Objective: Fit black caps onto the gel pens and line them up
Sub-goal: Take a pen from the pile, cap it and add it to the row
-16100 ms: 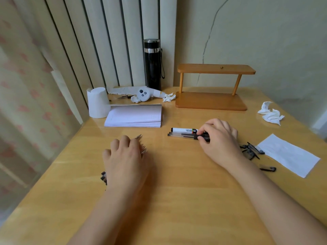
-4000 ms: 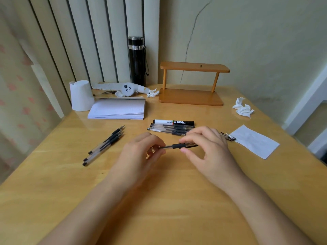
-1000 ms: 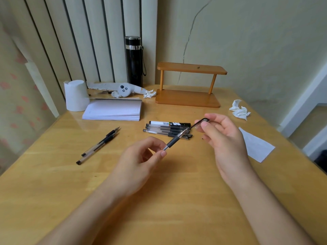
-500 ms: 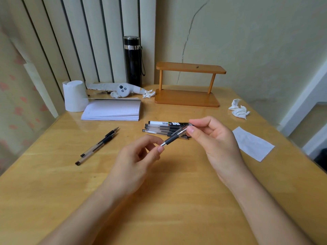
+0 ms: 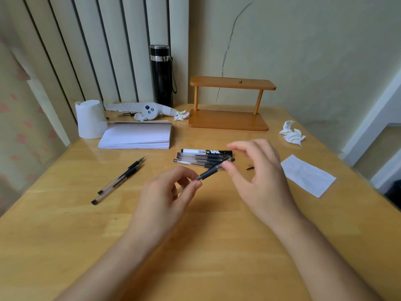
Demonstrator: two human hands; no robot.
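My left hand (image 5: 167, 192) pinches a gel pen (image 5: 209, 172) by its clear barrel, and the pen slants up to the right above the table. My right hand (image 5: 260, 172) is at the pen's far end. Its fingers are spread and only the thumb tip touches the pen there. Behind the hands, several capped pens (image 5: 199, 160) lie side by side next to a white marker (image 5: 206, 151). Two uncapped pens (image 5: 118, 181) lie together at the left. A small black piece (image 5: 249, 168) lies on the table by my right palm.
On the wooden table (image 5: 65, 224), at the back, are a notepad (image 5: 136, 135), a white paper roll (image 5: 90, 119), a black flask (image 5: 161, 74) and a wooden shelf (image 5: 230, 122). A crumpled tissue (image 5: 293, 134) and a paper slip (image 5: 308, 174) lie at the right.
My right hand brought a black cap to the pen's tip and closed around it. Now its fingers have spread open. My left hand has kept hold of the pen.
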